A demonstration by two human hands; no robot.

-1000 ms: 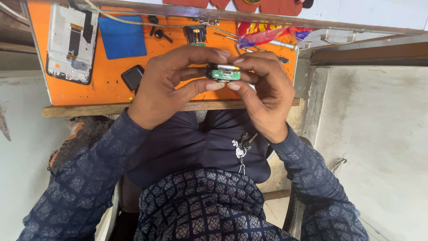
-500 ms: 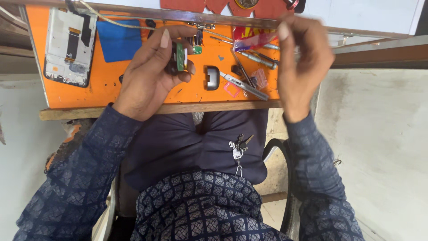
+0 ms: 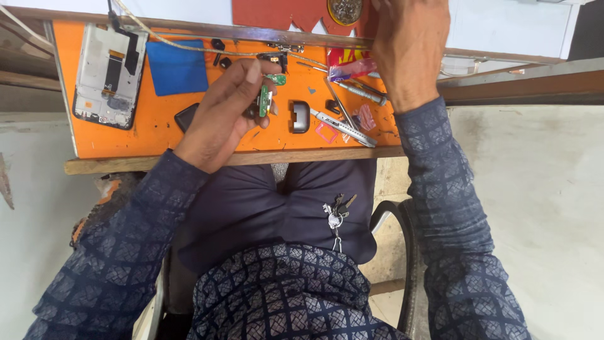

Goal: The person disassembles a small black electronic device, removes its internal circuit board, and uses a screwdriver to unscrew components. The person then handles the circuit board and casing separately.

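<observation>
My left hand (image 3: 225,113) pinches a small green circuit board (image 3: 265,99) edge-on above the orange work mat (image 3: 157,135). My right hand (image 3: 409,47) is stretched to the far edge of the mat, near a red panel (image 3: 283,14); its fingers are hidden at the top of the frame, so I cannot tell what it touches. A small grey metal cover (image 3: 300,116) lies on the mat just right of the board.
An opened phone body (image 3: 108,75) lies at the mat's left end beside a blue cloth (image 3: 177,68). Tweezers (image 3: 343,126), a screwdriver (image 3: 362,93) and small pink and red bits sit at the right. A wooden strip (image 3: 126,165) edges the mat. Keys (image 3: 335,214) hang at my waist.
Both hands had held the small part together. The left hand now keeps the green board alone. The right hand has moved up and away to the mat's far edge.
</observation>
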